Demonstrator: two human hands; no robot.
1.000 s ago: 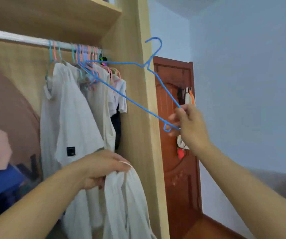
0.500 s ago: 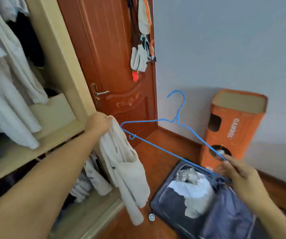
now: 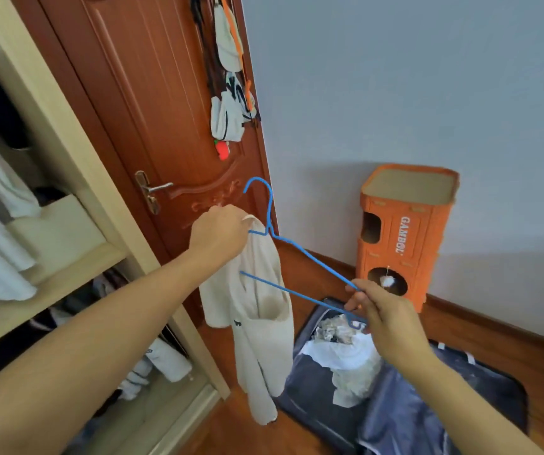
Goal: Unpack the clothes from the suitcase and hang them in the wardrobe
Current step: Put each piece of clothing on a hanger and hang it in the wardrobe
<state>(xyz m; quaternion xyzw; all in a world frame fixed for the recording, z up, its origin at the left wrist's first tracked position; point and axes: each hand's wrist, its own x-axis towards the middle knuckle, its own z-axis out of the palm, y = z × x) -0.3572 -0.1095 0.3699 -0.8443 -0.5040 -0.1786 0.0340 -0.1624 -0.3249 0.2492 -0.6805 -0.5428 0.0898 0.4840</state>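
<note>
Blue wire hanger (image 3: 300, 257) held in mid-air in front of the door; hook end up near the left hand, far corner down at the right hand; left hand (image 3: 219, 233) fingers curled round the collar of a cream garment (image 3: 260, 316), gripping it just beside the hanger's neck; can't tell if that hand also touches the wire; garment hangs down from the grip, lower end dangling above the floor, one end of the hanger's lower bar passing in front of or into the fabric; can't tell which; right hand (image 3: 383, 318) pinches the hanger's right corner between thumb and fingers, over the suitcase; suitcase (image 3: 401, 408) dark blue-grey, lying open on the wooden floor (image 3: 493, 349) at lower right, crumpled white clothes (image 3: 346, 353) heaped inside; wardrobe (image 3: 67, 178) on the left, light wood frame, white and dark clothing hanging in the upper part, more items piled on the lower shelves; red-brown door (image 3: 152, 103) behind the hands, metal handle (image 3: 152, 192), white and orange items hanging on it near the top; orange box (image 3: 405, 231) marked GAMBOL standing against the wall beyond the suitcase, round and square holes in its front.
</note>
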